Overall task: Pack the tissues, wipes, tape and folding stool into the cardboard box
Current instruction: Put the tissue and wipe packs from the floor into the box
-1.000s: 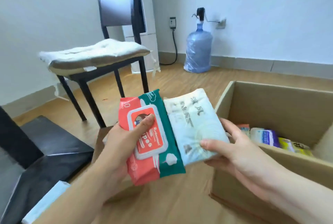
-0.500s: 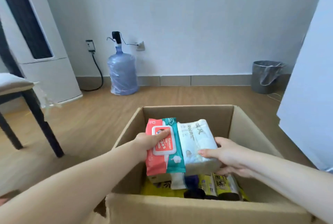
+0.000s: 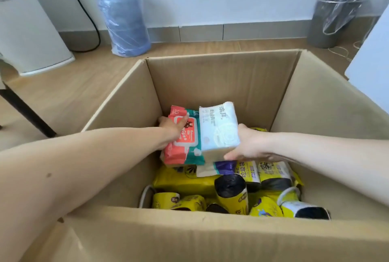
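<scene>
We reach both arms down into the open cardboard box, which stands on the wooden floor. Our left hand grips the orange wipes pack from its left side, thumb lying across the white lid, with a green wipes pack tucked just beside and partly under it. Our right hand clasps the white tissue pack from the right, fingers curled under its lower edge. The three packs sit side by side, touching, held inside the box above the goods already there: a flat yellow package, several yellow-wrapped rolls of black bags and a white and purple pack directly beneath the tissues. Whether the held packs rest on those goods we cannot tell. Beyond the box, a blue water bottle stands against the wall at the left, and a grey bin with a clear liner stands at the right.
</scene>
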